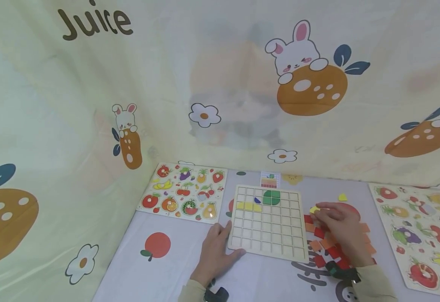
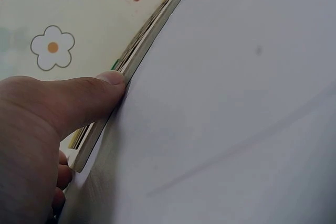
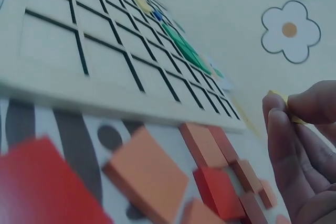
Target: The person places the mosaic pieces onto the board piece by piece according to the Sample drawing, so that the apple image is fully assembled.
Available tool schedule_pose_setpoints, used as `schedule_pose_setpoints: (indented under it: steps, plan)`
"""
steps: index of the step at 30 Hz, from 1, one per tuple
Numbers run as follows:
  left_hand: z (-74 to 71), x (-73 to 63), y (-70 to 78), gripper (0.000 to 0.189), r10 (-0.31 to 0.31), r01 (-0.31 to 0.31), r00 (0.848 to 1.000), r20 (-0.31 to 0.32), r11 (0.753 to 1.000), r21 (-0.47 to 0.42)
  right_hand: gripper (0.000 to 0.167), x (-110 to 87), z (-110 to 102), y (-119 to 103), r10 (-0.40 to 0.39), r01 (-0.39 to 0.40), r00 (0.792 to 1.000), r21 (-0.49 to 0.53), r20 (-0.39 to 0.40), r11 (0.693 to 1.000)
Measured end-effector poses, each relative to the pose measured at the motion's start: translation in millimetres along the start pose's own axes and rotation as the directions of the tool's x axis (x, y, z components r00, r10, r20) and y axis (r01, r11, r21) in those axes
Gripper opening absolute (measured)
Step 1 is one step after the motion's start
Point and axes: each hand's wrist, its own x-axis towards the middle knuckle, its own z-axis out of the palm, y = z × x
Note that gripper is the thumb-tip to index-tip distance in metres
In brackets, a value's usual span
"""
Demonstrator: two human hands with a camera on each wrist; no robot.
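Observation:
A wooden grid board (image 1: pixel 265 235) lies flat on the table. My left hand (image 1: pixel 215 253) grips its near left corner, thumb (image 2: pixel 97 95) on the front edge and fingers along the left side. Between thumb and fingertips of my right hand (image 1: pixel 342 228) is a small yellow piece (image 3: pixel 295 117), raised just off the board's right edge. On the grid lie a row of yellow pieces (image 1: pixel 248 206), a small blue piece (image 1: pixel 257 200) and a green rounded shape (image 1: pixel 271 197). Red and orange square tiles (image 3: pixel 147 174) are scattered under and beside my right hand.
A loose yellow piece (image 1: pixel 342 197) lies beyond my right hand. Behind the grid board is a small picture card (image 1: pixel 270 180). Fruit puzzle boards lie on both sides, one left (image 1: pixel 178 197) and one right (image 1: pixel 401 251). A printed cloth wall (image 1: pixel 235 84) rises behind the table.

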Motion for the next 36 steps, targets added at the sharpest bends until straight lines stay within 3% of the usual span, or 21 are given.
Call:
schedule_pose_setpoints:
  steps: [5, 10, 18, 26, 36]
  plan:
    - [-0.5, -0.3, 0.6, 0.094, -0.008, 0.008, 1.0, 0.005, 1.0, -0.006, 0.066, -0.6, 11, -6, -0.042, 0.041, 0.999, -0.038, -0.004, 0.998]
    - [-1.4, -0.6, 0.7, 0.094, -0.005, 0.005, 1.0, 0.006, 1.0, -0.004, 0.068, 3.9, 21, -10, -0.072, 0.076, 0.996, -0.072, 0.06, 0.994]
    - [-1.5, -0.8, 1.2, 0.094, 0.003, -0.003, 1.0, 0.007, 1.0, 0.003, 0.057, 10.8, 42, -18, -0.179, 0.19, 0.979, -0.111, 0.102, 0.976]
    - [0.0, -1.0, -1.0, 0.094, 0.003, -0.003, 1.0, -0.002, 1.0, -0.002, 0.046, 15.0, 71, -24, -0.174, 0.181, 0.983, -0.122, 0.065, 0.976]
    - [-0.9, -0.2, -0.9, 0.093, 0.019, -0.019, 1.0, 0.0, 1.0, 0.012, 0.04, 19.2, 102, -32, -0.23, 0.27, 0.96, -0.316, 0.161, 0.909]
